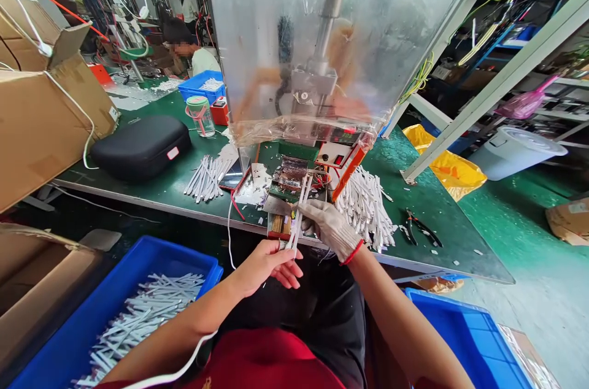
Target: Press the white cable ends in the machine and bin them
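My left hand (276, 263), bare, pinches the lower ends of a few long, thin white strips (299, 217) between thumb and fingers. Gloved in white knit with a red cuff, my right hand (329, 226) closes on the same strips higher up. A flat metal blade (278, 206) lies by the right fingertips; whether that hand grips it is unclear. The strips' far ends reach the small, dirty heated-looking block (293, 173) of the bench machine. Behind it, a clear shield (304, 27) covers a vertical cylinder.
White strips are heaped at right (363, 205) and left (205, 178) on the green table (442, 217). Side cutters (421, 229) lie at right. A black case (140, 146) and jar (201, 116) stand left. Blue bins (138, 266) flank my lap. A co-worker (193, 48) sits beyond.
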{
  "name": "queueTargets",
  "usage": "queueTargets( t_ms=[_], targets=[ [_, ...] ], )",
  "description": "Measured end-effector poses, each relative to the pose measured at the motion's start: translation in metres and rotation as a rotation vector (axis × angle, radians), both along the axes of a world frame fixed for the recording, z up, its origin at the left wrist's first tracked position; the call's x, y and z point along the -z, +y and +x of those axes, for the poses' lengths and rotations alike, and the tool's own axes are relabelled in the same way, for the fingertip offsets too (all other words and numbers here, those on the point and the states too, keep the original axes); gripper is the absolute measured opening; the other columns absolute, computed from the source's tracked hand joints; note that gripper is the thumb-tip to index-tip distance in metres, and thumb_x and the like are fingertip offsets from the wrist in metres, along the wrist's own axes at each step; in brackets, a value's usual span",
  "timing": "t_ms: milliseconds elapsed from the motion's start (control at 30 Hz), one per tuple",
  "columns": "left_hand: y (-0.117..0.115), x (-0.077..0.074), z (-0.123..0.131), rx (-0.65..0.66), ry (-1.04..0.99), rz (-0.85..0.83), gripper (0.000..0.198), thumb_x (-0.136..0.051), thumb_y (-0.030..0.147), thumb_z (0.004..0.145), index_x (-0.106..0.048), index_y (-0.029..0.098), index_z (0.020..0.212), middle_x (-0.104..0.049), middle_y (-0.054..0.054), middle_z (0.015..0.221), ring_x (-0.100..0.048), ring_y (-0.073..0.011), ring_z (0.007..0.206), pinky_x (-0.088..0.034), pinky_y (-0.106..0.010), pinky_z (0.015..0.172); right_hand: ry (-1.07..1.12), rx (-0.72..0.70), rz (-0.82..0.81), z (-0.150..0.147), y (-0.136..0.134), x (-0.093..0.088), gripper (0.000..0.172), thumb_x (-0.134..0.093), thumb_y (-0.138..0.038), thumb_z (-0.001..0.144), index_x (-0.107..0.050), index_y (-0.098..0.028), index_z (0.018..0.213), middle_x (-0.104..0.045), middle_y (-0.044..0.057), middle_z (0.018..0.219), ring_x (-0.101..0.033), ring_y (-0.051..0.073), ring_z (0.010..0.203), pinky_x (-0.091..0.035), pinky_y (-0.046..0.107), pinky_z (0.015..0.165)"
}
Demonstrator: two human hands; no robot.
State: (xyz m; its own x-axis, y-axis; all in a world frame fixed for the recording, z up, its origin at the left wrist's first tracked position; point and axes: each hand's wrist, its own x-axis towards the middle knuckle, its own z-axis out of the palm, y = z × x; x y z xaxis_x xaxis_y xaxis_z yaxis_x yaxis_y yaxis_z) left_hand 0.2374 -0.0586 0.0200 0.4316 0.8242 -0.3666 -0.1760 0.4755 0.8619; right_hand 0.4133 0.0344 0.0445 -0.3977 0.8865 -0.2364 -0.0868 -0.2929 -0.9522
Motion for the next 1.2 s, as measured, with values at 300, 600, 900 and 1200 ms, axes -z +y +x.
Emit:
queueTargets(
  t_ms=[300,600,900,1200],
  targets=[
    [-0.004,0.007,-0.005,-0.010,0.064,-0.039,0.053,-0.065,0.059,0.083,-0.064,0.010,0.105,-0.074,-0.012,0.077,-0.073,-0.0219,0.062,-0.053,-0.026,0.056,0.077,0.006,-0.099,-0.026,0.008,0.043,0.036,-0.077,-0.049,0.077,-0.075,-0.013,0.084,-0.061,0.001,0.059,-0.043,0.006,0.043,-0.030,0.018,0.039],
    [0.002,0.007,-0.002,-0.004,0.078,-0.033,0.051,-0.061,0.061,0.083,-0.066,0.011,0.088,-0.072,-0.010,0.067,-0.071,-0.0205,0.056,-0.052,-0.025,0.052,0.093,0.121,-0.166,-0.035,0.009,0.042,0.035,-0.077,-0.047,0.070,-0.072,-0.014,0.079,-0.055,-0.002,0.052,-0.040,0.006,0.039,-0.026,0.018,0.036],
    [0.006,0.010,0.000,-0.025,0.027,-0.062,0.052,-0.065,0.062,0.080,-0.069,0.010,0.087,-0.072,-0.010,0.066,-0.071,-0.0212,0.055,-0.053,-0.025,0.050,0.077,0.206,-0.191,-0.040,0.016,0.047,0.030,-0.073,-0.044,0.072,-0.070,-0.014,0.075,-0.055,-0.002,0.052,-0.039,0.006,0.038,-0.026,0.019,0.035],
    [0.004,0.011,0.000,-0.018,0.016,-0.061,0.051,-0.063,0.060,0.081,-0.069,0.010,0.086,-0.072,-0.010,0.066,-0.071,-0.0215,0.055,-0.054,-0.026,0.051,0.039,0.219,-0.167,-0.041,0.016,0.044,0.031,-0.070,-0.045,0.076,-0.072,-0.014,0.076,-0.056,0.000,0.051,-0.040,0.007,0.037,-0.025,0.018,0.033]
  ],
)
